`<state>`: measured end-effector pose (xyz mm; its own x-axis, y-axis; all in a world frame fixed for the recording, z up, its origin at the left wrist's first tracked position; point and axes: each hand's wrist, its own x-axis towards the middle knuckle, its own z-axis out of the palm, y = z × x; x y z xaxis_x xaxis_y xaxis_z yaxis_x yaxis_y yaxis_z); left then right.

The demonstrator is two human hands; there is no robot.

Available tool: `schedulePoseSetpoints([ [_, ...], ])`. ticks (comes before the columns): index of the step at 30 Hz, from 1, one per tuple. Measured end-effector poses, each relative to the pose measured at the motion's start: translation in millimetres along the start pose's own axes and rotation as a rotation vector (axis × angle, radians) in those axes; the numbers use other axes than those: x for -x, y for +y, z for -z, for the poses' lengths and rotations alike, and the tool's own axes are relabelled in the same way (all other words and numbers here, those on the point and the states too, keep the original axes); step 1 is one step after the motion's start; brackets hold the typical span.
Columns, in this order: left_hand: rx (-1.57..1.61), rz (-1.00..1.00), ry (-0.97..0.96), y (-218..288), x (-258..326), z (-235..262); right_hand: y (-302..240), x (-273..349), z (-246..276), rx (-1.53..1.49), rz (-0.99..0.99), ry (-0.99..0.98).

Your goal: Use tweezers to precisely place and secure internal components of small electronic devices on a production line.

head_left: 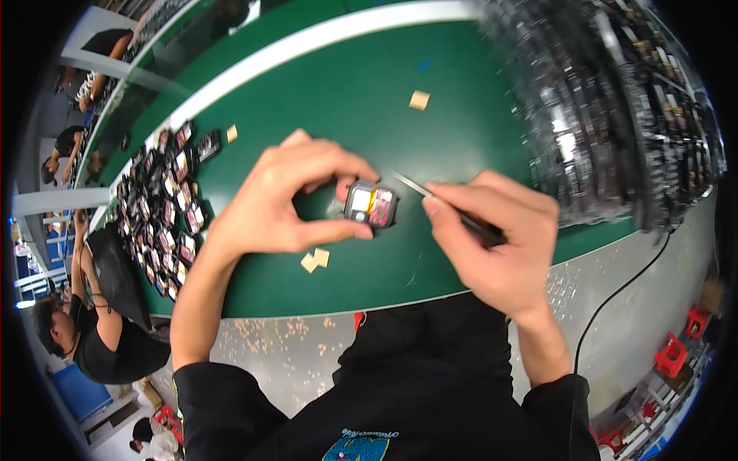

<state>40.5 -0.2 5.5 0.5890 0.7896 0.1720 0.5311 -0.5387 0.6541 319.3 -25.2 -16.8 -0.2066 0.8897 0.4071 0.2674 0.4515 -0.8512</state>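
A small dark device (370, 204) was pinched by the left hand (286, 201); tweezers (450, 209), gripped in the right hand (500, 244), were pointed at it.

Two bare hands over the green table (338, 100): left hand (280, 203), right hand (500, 246). One small open device (370, 204) near the middle. One pair of tweezers (450, 207). Four small tan squares (315, 260): two near the front edge, two toward the far edge. Many similar devices (165, 215) heaped at the left edge, too many for counting.
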Motion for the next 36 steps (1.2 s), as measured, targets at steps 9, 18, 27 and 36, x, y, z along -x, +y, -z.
schedulePoseSetpoints([
  [9,0.139,0.132,0.067,5,4,-3,-4,5,5,-0.207,-0.073,0.097],
  [18,0.700,-0.043,0.476,26,-117,48,4,5,10,-0.265,-0.126,0.064],
  [27,-0.091,-0.219,0.101,76,-339,90,3,8,8,-0.250,-0.131,0.045],
  [36,-0.139,-0.303,0.044,33,-352,84,4,8,3,-0.265,-0.102,0.044],
])
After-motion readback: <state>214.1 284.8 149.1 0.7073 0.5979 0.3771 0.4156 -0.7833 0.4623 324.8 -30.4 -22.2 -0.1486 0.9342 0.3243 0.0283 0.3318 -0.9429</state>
